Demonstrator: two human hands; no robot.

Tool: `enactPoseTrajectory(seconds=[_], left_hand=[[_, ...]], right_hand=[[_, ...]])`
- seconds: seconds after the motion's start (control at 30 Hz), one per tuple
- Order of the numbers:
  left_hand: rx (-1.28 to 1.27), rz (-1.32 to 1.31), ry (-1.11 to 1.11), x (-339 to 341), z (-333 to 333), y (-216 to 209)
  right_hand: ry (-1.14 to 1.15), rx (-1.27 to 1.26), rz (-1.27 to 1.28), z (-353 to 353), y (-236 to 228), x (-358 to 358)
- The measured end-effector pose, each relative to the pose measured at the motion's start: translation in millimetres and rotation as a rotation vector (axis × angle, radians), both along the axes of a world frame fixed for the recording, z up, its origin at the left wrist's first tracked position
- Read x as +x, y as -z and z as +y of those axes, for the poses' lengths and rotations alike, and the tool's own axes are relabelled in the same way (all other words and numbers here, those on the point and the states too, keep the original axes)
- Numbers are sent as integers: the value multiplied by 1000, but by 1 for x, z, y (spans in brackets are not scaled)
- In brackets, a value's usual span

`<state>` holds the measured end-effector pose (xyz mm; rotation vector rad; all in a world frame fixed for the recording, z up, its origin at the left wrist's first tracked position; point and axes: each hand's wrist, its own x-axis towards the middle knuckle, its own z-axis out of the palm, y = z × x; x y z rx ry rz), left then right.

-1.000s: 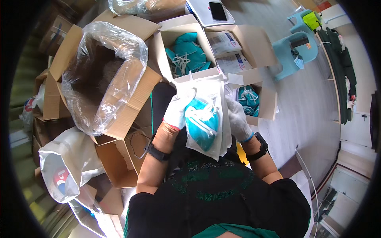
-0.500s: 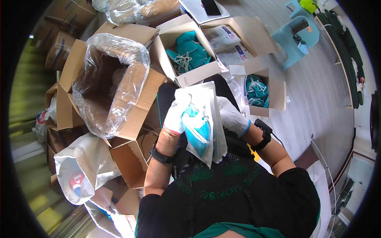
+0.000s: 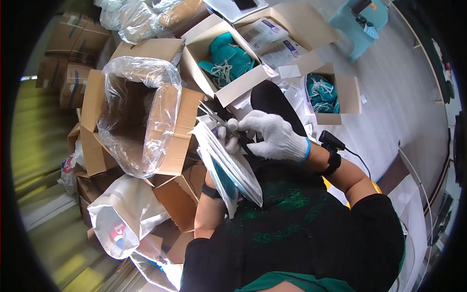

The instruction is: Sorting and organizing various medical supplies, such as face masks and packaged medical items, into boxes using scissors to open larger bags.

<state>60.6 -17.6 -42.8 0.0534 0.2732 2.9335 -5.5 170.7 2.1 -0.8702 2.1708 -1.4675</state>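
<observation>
My left hand (image 3: 230, 135), in a white knit glove, is wrapped round a stack of white pouches (image 3: 232, 168). The stack is tilted, and a teal face mask (image 3: 219, 170) shows through the pouch on its outer side. Only the fingertips of this hand are visible; the rest is behind the pouches. My right hand (image 3: 277, 136), gloved in white with a blue cuff, hovers close to the left fingertips. Its thumb and bent fingers are apart, and I see nothing between them. Thin pouch edges stick up just left of its fingertips.
An open carton (image 3: 182, 138) lined with clear plastic stands on the left. Ahead, one box (image 3: 243, 82) holds teal masks and another (image 3: 311, 58) holds white packets. A smaller box (image 3: 348, 92) of masks sits right. A white bag (image 3: 146, 204) lies lower left; a blue stool (image 3: 357, 36) stands far right.
The pouches have swung left and turned edge-on in my left hand. My right hand has come out from behind them to the fingertips of the left. The view has shifted slightly.
</observation>
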Motion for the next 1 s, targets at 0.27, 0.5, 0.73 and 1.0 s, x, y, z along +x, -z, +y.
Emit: enactPoseTrajectory(seconds=[0.27,0.5,0.73,1.0], left_hand=[[-154,42,-66,-10,14,-1],[28,-105,72,5,-14,30],[106,-504,66,11,-21,43],[71,-376,87,2,-29,39]], right_hand=[[68,-200,-267,13,6,-2],[108,-368,-583,55,-51,-7],[-17,-247,-415,57,-70,6],[-17,-353,-323,47,-54,6]])
